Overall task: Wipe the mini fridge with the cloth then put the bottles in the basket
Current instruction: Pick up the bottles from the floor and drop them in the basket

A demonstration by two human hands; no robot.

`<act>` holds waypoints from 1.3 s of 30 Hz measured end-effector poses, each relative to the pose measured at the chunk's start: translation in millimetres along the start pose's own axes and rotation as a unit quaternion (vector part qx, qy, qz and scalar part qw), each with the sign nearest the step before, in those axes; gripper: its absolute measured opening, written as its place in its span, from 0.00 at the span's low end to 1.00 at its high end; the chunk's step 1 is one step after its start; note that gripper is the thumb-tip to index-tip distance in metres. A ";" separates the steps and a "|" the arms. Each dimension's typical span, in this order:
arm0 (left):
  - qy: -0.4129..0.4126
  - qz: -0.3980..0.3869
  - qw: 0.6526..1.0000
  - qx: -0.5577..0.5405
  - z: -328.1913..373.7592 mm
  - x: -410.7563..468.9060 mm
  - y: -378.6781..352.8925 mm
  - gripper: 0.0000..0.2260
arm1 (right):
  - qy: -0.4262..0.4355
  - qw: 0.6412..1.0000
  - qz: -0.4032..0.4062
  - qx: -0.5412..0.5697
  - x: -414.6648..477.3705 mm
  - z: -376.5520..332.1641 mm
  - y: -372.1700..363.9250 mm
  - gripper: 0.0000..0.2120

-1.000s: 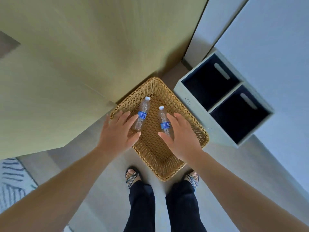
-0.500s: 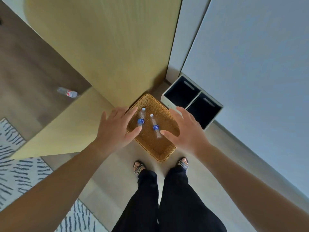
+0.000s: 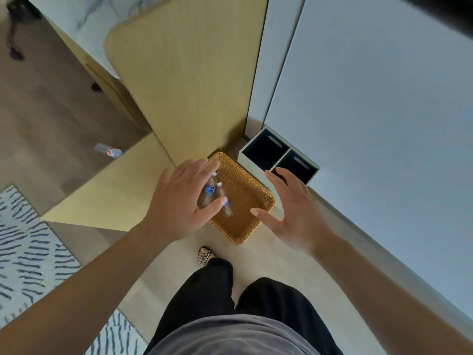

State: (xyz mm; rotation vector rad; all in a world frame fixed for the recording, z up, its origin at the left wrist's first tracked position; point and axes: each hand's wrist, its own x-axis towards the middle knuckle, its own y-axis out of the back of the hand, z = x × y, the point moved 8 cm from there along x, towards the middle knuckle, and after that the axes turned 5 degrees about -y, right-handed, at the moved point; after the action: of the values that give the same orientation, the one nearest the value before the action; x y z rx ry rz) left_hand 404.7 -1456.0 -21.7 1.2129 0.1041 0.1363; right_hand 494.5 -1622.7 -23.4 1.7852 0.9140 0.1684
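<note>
home interior, living-room or bedroom corner: wood-look floor [image 3: 46, 116], zebra-striped rug [image 3: 28, 252], light wooden furniture panel [image 3: 189, 80], white wall [image 3: 384, 124], woven basket [image 3: 245, 185] beside a two-slot white storage cube [image 3: 256, 160].

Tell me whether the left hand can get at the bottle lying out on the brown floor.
Probably not from here: the left hand hovers open above the basket, while that bottle lies far off beyond the yellow panel.
</note>
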 end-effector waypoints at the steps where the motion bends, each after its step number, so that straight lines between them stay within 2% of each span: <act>1: 0.004 0.005 1.000 -0.006 6.1 -9.0 -0.8 0.31 | 0.005 1.000 0.001 -0.003 -8.1 2.2 0.7 0.40; 6: 0.025 0.023 0.999 -0.014 49.0 -44.8 -9.1 0.31 | 0.003 1.000 0.013 0.005 -61.9 30.5 12.4 0.37; 11: 0.014 0.027 0.999 -0.027 127.0 -71.9 -29.6 0.33 | 0.003 1.000 0.018 0.006 -139.5 73.0 20.7 0.37; 16: 0.021 0.041 0.998 -0.048 179.3 -100.6 -41.1 0.32 | 0.002 1.000 0.022 0.001 -190.3 106.9 20.1 0.41; 19: 0.030 0.045 0.998 -0.039 194.1 -123.7 -40.6 0.31 | 0.028 0.999 0.021 0.009 -204.3 106.8 16.8 0.41; 23: 0.047 0.045 0.998 -0.020 202.4 -150.7 -41.6 0.30 | 0.071 0.997 0.006 0.003 -216.8 94.4 6.7 0.41; 31: 0.101 0.036 0.994 -0.033 189.9 -191.9 -55.2 0.31 | 0.091 0.994 -0.040 -0.033 -230.6 86.5 -32.1 0.42; 39: 0.147 0.047 0.988 -0.024 155.1 -265.6 -53.2 0.30 | 0.131 0.986 -0.088 -0.059 -251.3 24.6 -68.2 0.39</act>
State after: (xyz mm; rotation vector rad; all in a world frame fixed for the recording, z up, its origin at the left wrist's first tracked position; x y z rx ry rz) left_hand 168.9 -1660.3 -15.8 1.1431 0.2985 0.3981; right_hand 298.3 -1795.5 -15.5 1.5874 1.2188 0.3421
